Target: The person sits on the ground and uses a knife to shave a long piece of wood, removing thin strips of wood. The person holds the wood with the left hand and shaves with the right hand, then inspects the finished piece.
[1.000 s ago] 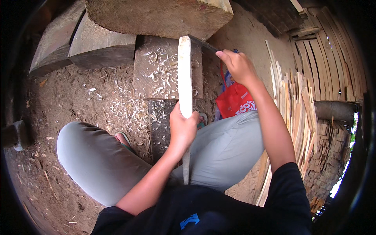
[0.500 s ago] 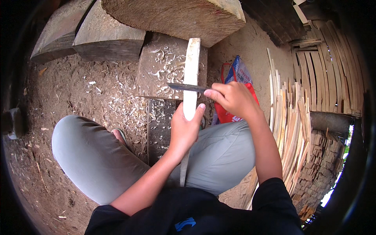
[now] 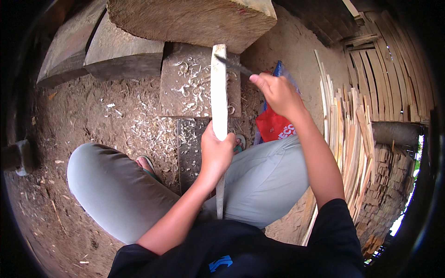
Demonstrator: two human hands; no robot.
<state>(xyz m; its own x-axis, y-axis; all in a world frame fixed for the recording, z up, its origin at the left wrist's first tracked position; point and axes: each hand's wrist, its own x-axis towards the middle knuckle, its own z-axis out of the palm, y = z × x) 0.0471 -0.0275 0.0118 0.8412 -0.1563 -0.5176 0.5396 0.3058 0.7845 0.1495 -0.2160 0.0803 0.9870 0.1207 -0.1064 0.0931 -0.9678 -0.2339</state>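
A long pale wood strip (image 3: 219,92) points away from me, its far end over a shavings-strewn board. My left hand (image 3: 216,153) is wrapped round its near part, the thumb along the right edge. In my right hand (image 3: 279,95), fingers closed round the handle, is a dark-bladed knife (image 3: 236,66). The blade slants across the strip's far end, its tip over the wood; whether the edge touches cannot be made out. Below my left hand a narrow greyish tapered piece (image 3: 220,201) shows against my trousers; its join to the strip is hidden.
A big sawn wood block (image 3: 190,21) overhangs the shavings-covered board (image 3: 174,99). Two more blocks (image 3: 125,53) lie at far left. A red and blue bag (image 3: 271,124) sits beyond my right knee. Bundled wood slats (image 3: 345,134) stand at right; a hammer-like tool (image 3: 22,157) is at left.
The knife has moved from the strip's middle to its far end, turning so the tip points farther away. My left thumb now lies lower against the strip. The view has shifted slightly.
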